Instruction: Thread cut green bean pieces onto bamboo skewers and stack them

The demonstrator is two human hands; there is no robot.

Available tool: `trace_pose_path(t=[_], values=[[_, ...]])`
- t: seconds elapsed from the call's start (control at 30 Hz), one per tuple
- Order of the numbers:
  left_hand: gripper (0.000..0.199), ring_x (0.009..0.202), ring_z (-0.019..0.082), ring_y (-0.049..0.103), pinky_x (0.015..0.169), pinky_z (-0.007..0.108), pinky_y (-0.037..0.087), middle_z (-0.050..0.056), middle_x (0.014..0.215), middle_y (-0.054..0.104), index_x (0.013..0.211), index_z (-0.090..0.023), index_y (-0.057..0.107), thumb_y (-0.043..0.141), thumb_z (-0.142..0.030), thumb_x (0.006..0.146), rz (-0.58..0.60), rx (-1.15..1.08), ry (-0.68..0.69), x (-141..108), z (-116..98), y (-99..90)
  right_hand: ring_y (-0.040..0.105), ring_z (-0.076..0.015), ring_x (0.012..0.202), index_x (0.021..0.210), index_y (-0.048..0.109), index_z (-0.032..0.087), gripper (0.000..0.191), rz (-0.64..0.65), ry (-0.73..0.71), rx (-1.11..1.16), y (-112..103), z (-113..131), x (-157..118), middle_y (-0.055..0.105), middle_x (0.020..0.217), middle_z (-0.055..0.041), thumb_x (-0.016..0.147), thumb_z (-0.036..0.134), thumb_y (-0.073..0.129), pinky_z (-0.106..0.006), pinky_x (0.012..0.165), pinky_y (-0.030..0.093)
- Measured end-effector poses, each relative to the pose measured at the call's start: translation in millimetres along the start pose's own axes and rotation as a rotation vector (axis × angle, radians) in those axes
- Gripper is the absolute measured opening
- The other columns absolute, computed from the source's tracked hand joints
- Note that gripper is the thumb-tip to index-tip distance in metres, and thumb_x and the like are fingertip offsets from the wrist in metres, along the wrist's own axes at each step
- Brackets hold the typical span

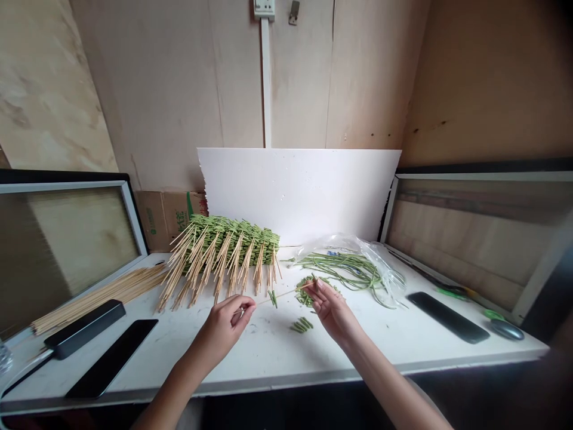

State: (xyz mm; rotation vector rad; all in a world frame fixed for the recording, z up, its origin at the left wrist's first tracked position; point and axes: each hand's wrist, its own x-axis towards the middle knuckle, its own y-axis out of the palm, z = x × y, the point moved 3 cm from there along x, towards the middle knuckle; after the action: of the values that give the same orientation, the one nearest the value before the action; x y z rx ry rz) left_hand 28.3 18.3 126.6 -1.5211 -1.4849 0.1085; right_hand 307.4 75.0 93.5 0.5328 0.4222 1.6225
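Observation:
My left hand (228, 319) is closed round one end of a thin bamboo skewer (289, 292), which slants up to the right. Short green bean pieces (273, 298) are threaded on it near the left fingers. At the other end, my right hand (330, 304) pinches a small bean piece (314, 277) against the skewer's tip; the fingers partly hide it. Beneath and behind this hand lies a loose pile of cut bean pieces (307, 294). A few more cut pieces (302, 325) lie side by side nearer the table's front.
A tall stack of bean skewers (233, 245) stands back left, sticks pointing forward. Loose bamboo skewers (102, 295) lie farther left, near a black box (85, 328) and a black phone (114, 358). Long beans (344, 266) in a plastic bag (385, 263) sit back right, by another dark slab (447, 316).

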Motion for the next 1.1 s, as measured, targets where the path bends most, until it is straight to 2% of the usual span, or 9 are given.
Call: trace_pose_path(t=[0.17,0.33,0.53,1.1], values=[[0.022,0.060,0.014,0.049,0.060,0.025,0.041,0.003,0.086,0.068,0.100,-0.022,0.068,0.053,-0.037,0.103,-0.003,0.000,-0.013,-0.1,-1.1,-0.4,0.072,-0.0223,0.109,0.097,0.078,0.023,0.025,0.012,0.004,0.014,0.5,-0.5,-0.6,0.078,0.107,-0.0053,0.080,0.040,0.086,-0.021,0.058,0.055],[0.021,0.062,0.015,0.050,0.061,0.026,0.041,0.003,0.086,0.068,0.100,-0.022,0.068,0.054,-0.037,0.102,0.004,-0.008,-0.021,-0.6,-3.4,-1.0,0.072,-0.0244,0.111,0.101,0.078,0.021,0.028,0.012,-0.002,0.009,-0.9,-1.6,0.7,0.079,0.111,-0.0070,0.080,0.038,0.086,-0.021,0.059,0.056],[0.021,0.060,0.014,0.048,0.060,0.026,0.040,0.002,0.084,0.067,0.099,-0.022,0.068,0.054,-0.036,0.102,-0.008,-0.005,0.005,-1.3,-4.2,-0.3,0.076,-0.0187,0.099,0.096,0.080,0.020,0.023,-0.003,0.008,0.086,0.1,-1.3,-0.1,0.081,0.102,-0.0045,0.078,0.032,0.088,-0.016,0.057,0.056],[0.019,0.058,0.014,0.045,0.059,0.025,0.039,0.001,0.081,0.066,0.096,-0.021,0.068,0.054,-0.032,0.102,-0.038,0.015,0.028,-1.4,-3.6,3.6,0.074,-0.0218,0.101,0.093,0.081,0.022,0.027,-0.031,-0.017,0.037,-1.3,-3.3,1.4,0.080,0.101,-0.0051,0.073,0.037,0.091,-0.019,0.054,0.055]])
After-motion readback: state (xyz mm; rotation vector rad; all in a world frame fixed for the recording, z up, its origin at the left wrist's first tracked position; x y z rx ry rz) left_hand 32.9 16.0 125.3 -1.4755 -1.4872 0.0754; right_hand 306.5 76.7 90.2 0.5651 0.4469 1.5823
